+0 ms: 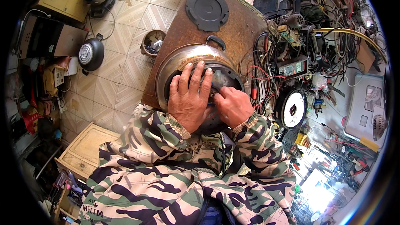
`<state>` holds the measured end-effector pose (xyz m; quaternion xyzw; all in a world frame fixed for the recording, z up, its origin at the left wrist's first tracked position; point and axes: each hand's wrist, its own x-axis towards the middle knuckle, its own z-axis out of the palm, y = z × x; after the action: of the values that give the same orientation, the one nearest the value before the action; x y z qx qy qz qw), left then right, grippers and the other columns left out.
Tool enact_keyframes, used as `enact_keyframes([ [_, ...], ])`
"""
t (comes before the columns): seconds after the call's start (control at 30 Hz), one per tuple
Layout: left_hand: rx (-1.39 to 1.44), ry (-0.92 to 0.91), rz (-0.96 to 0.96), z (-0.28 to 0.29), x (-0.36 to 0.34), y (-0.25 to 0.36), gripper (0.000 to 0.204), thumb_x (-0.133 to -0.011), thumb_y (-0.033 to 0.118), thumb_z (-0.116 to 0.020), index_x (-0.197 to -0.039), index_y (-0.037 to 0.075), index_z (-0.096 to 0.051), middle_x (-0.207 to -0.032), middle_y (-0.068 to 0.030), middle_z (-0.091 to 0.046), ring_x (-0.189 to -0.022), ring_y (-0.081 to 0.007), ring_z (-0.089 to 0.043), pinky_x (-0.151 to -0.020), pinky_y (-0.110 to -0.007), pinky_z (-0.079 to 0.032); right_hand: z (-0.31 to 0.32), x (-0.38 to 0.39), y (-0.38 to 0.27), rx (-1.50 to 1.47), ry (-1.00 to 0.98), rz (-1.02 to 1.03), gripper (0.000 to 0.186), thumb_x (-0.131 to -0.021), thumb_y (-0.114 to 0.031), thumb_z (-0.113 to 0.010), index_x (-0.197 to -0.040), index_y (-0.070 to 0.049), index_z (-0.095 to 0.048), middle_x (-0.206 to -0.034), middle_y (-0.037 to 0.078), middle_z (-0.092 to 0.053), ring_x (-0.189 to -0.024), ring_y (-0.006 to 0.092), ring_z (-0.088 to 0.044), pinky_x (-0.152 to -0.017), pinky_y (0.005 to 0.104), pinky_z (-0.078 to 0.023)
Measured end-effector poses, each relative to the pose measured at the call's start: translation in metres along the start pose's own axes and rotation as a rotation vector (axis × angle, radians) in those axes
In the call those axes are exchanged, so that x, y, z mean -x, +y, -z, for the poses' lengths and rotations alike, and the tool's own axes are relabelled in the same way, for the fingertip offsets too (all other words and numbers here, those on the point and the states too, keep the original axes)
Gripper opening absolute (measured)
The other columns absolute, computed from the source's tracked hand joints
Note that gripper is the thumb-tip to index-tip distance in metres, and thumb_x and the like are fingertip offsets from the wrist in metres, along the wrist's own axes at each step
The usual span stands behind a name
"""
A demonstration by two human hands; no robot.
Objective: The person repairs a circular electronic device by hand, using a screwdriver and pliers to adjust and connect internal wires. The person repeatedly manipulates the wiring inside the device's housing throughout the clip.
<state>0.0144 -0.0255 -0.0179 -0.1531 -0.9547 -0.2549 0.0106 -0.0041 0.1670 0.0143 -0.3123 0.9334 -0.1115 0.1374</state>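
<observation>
Left hand (188,96) splayed on the housing (177,60), left edge of desk (246,29) close, room up top; right hand (234,106) curled, can't tell on what.

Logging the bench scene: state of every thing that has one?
Left hand: fingers spread, laid on metal shell
Right hand: fingers curled, grip hidden
Metal shell: on table, open at top
Black round plate: flat on table, apart from shell
Bin: open, holding scraps
Multimeter: display showing digits
White-faced disc: white side showing
</observation>
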Motion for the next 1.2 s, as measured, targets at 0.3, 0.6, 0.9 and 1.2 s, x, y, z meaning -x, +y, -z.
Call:
enact_keyframes([
  [0.3,-0.002,-0.001,-0.004,-0.001,-0.001,0.000,0.113,-0.068,0.044,-0.097,-0.163,0.011,-0.046,-0.172,-0.0154,-0.040,-0.156,-0.0389,-0.040,-0.121,-0.059,-0.035,-0.005,-0.003,0.004,0.016,-0.005,-0.043,0.011,-0.087,-0.016,-0.074,-0.089,-0.007,-0.069,-0.090,0.011,-0.065,-0.085,0.0330,-0.070,-0.072,0.0461,-0.058],
  [0.6,0.007,0.009,-0.005,0.000,-0.001,0.001,0.114,-0.066,0.043,-0.096,-0.163,0.011,-0.046,-0.171,-0.0147,-0.042,-0.155,-0.0388,-0.041,-0.121,-0.058,-0.035,-0.009,-0.007,-0.001,-0.007,0.069,-0.088,0.012,-0.088,-0.017,-0.075,-0.090,-0.007,-0.068,-0.089,0.011,-0.066,-0.087,0.0334,-0.072,-0.069,0.0460,-0.058],
  [0.9,0.012,0.010,-0.003,0.001,0.000,0.001,0.114,-0.065,0.041,-0.097,-0.163,0.010,-0.046,-0.171,-0.0149,-0.042,-0.155,-0.0390,-0.042,-0.120,-0.058,-0.036,-0.005,-0.009,-0.006,0.026,-0.035,-0.215,0.016,-0.091,-0.018,-0.075,-0.085,-0.006,-0.065,-0.089,0.014,-0.067,-0.082,0.0345,-0.073,-0.067,0.0465,-0.058],
  [1.2,0.020,0.030,-0.003,-0.002,0.000,0.002,0.113,-0.066,0.041,-0.097,-0.162,0.010,-0.046,-0.170,-0.0153,-0.043,-0.155,-0.0394,-0.042,-0.120,-0.059,-0.036,-0.011,-0.010,-0.005,0.088,-0.100,-0.186,0.019,-0.083,-0.019,-0.079,-0.090,-0.006,-0.068,-0.091,0.016,-0.073,-0.080,0.0372,-0.077,-0.066,0.0480,-0.060],
])
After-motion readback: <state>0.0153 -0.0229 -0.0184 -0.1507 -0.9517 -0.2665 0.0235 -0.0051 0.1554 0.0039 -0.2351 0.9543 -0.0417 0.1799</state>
